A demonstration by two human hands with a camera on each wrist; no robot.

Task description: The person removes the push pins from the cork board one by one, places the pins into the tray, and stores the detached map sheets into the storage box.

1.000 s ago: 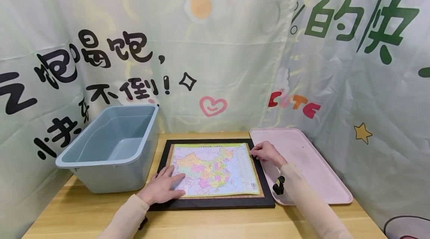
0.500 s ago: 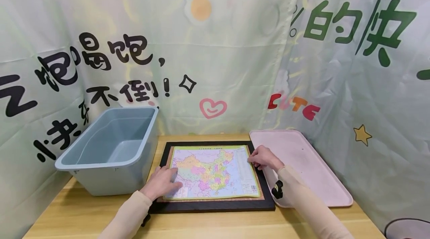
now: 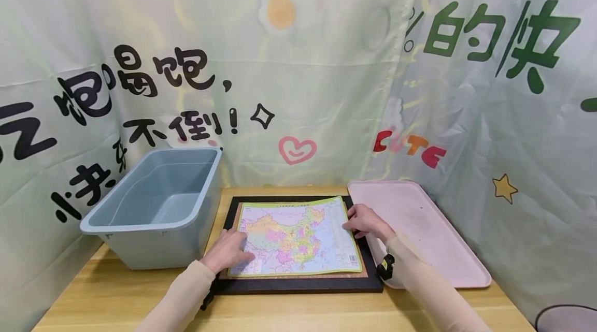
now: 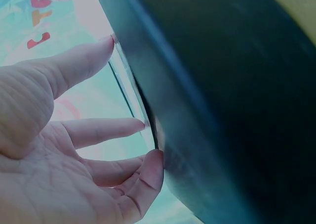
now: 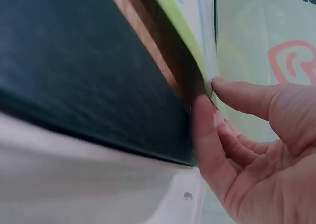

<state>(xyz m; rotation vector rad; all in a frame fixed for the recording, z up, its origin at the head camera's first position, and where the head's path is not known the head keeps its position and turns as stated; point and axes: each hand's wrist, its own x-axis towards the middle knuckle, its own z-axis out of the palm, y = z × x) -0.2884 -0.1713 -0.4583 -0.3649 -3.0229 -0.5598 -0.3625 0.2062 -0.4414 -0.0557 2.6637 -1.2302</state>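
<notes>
A colourful map sheet (image 3: pixel 298 239) with a yellow-green border lies on a brown board inside a black frame (image 3: pixel 303 285). My right hand (image 3: pixel 369 222) pinches the sheet's right edge between thumb and forefinger, and that edge (image 5: pixel 185 28) stands lifted off the brown surface in the right wrist view. On the left, my left hand (image 3: pixel 227 250) rests at the sheet's left edge, fingers spread. In the left wrist view the thumb and fingertips of this hand (image 4: pixel 74 135) touch along the edge by the dark frame (image 4: pixel 182 85).
A blue-grey tub (image 3: pixel 154 228) stands at the left on the wooden table (image 3: pixel 116 296). To the right lies a pink tray (image 3: pixel 420 228), its left edge against the black frame. Printed curtains (image 3: pixel 298 88) hang behind and at both sides.
My right hand has slid down the sheet's right edge a little, and the upper right part of the sheet has risen. My left hand has shifted slightly left, drawing its fingers back toward the edge.
</notes>
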